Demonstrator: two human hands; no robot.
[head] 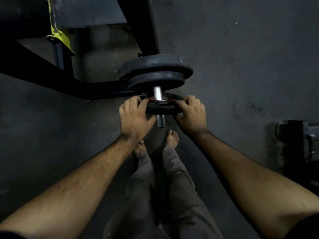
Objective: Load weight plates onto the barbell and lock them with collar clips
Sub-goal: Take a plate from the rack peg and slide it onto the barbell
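While both hands grip its rim, the small plate [164,107] sits threaded on the barbell sleeve [157,94] — left hand [134,114] and right hand [192,112] have fingers curled round opposite edges. Two larger plates [155,71] sit further in — apart from it.

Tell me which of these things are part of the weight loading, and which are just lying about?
Part of the job:
- small plate, gripped by left hand and right hand
- bar end
- two plates already on it

Lying about:
- yellow bracket
- dark frame
- gear at right edge
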